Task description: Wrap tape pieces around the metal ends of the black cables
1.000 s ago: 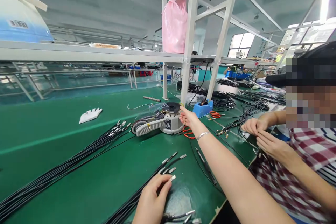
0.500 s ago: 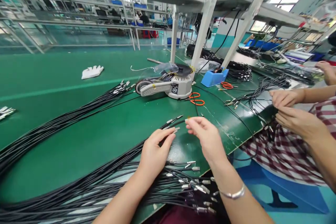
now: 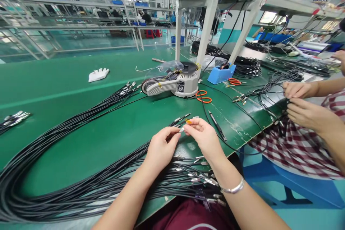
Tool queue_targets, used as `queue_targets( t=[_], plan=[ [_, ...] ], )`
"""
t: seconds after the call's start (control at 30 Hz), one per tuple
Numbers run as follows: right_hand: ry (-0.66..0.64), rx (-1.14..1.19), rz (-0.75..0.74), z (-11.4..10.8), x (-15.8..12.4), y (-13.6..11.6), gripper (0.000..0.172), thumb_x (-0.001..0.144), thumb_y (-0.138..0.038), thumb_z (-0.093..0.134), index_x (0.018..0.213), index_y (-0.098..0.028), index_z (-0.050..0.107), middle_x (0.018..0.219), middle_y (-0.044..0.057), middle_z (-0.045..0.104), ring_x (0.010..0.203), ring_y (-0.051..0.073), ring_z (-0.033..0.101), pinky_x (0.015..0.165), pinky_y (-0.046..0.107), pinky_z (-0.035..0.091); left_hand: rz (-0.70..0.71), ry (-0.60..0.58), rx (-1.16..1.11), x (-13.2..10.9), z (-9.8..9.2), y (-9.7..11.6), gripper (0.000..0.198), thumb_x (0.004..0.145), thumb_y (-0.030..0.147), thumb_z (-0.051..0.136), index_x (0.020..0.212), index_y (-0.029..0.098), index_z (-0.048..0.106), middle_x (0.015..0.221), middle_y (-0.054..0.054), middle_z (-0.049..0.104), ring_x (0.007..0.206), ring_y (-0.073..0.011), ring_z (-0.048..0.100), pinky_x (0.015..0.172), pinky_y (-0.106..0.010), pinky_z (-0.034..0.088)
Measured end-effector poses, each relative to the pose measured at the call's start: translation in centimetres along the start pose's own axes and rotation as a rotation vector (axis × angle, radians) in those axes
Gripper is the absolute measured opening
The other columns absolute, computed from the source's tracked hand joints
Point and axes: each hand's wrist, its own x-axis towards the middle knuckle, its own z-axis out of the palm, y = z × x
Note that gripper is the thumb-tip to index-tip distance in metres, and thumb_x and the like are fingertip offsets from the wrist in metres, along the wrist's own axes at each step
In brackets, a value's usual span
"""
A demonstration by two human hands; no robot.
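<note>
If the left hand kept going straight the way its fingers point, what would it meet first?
Likely the right hand: its fingertips sit just beyond the metal connector in the left hand, though exact depth is unclear.

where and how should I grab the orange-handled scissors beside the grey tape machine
Probably by the orange loops, with the right hand once free, from the right: they lie flat, pointing away from the grey tape machine; blades are hard to make out.
</note>
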Motion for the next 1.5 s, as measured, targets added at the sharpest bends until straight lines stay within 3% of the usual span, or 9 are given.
queue_targets(
  t=[0.2, 0.33, 0.47, 0.7, 1.03, 1.5],
  plan=[
    [0.149, 0.032, -0.007, 0.7, -4.2, 0.1, 0.021, 0.077, -0.034, 0.066, 0.092, -0.019, 0.068, 0.093, 0.006, 0.07, 0.085, 0.018, 0.065, 0.075, 0.03, 0.054, 0.185, 0.176, 0.099, -1.0, 0.9, 0.3, 0.013, 0.084, 0.02, 0.054, 0.085, 0.02, 0.066, 0.084, -0.002, 0.065, 0.079, -0.0137, 0.06, 0.074, -0.026, 0.047],
    [0.117, 0.025, 0.023, 1.4, -6.5, 0.5, 0.025, 0.079, -0.033, 0.063, 0.1, -0.021, 0.07, 0.104, 0.006, 0.07, 0.094, 0.021, 0.065, 0.087, 0.036, 0.052, 0.276, 0.253, 0.144, -1.5, 1.4, -0.3, 0.01, 0.085, 0.017, 0.054, 0.09, 0.02, 0.062, 0.083, -0.001, 0.063, 0.077, -0.0131, 0.059, 0.072, -0.026, 0.047],
    [0.074, 0.03, 0.021, 1.9, -6.8, 0.5, 0.026, 0.082, -0.031, 0.06, 0.104, -0.022, 0.069, 0.111, 0.006, 0.068, 0.099, 0.022, 0.063, 0.094, 0.037, 0.049, 0.341, 0.323, 0.152, -1.6, 1.6, -0.6, 0.008, 0.083, 0.014, 0.057, 0.088, 0.02, 0.057, 0.081, 0.001, 0.062, 0.073, -0.0119, 0.057, 0.068, -0.025, 0.047],
    [0.042, 0.043, 0.003, 1.8, -6.4, 0.5, 0.023, 0.083, -0.028, 0.06, 0.103, -0.022, 0.07, 0.106, 0.005, 0.071, 0.099, 0.02, 0.064, 0.092, 0.034, 0.05, 0.507, 0.296, 0.194, -1.4, 1.2, -0.1, 0.016, 0.083, 0.005, 0.052, 0.082, 0.02, 0.056, 0.071, 0.003, 0.061, 0.071, -0.0115, 0.055, 0.067, -0.025, 0.045],
    [0.023, 0.06, 0.024, 1.8, -6.0, -0.3, 0.022, 0.081, -0.028, 0.061, 0.099, -0.019, 0.071, 0.1, 0.007, 0.072, 0.094, 0.021, 0.066, 0.087, 0.033, 0.053, 0.553, 0.273, 0.241, -1.6, 1.0, -0.5, 0.024, 0.083, 0.001, 0.049, 0.089, 0.021, 0.061, 0.082, 0.0, 0.061, 0.076, -0.0108, 0.056, 0.068, -0.024, 0.047],
    [0.016, 0.021, 0.051, 1.5, -5.7, -0.4, 0.023, 0.081, -0.03, 0.061, 0.098, -0.017, 0.07, 0.097, 0.008, 0.073, 0.095, 0.021, 0.066, 0.085, 0.032, 0.053, 0.53, 0.308, 0.263, -1.6, 1.0, -0.6, 0.024, 0.084, 0.006, 0.052, 0.098, 0.022, 0.063, 0.083, 0.0, 0.061, 0.076, -0.0116, 0.056, 0.068, -0.024, 0.047]
  ],
)
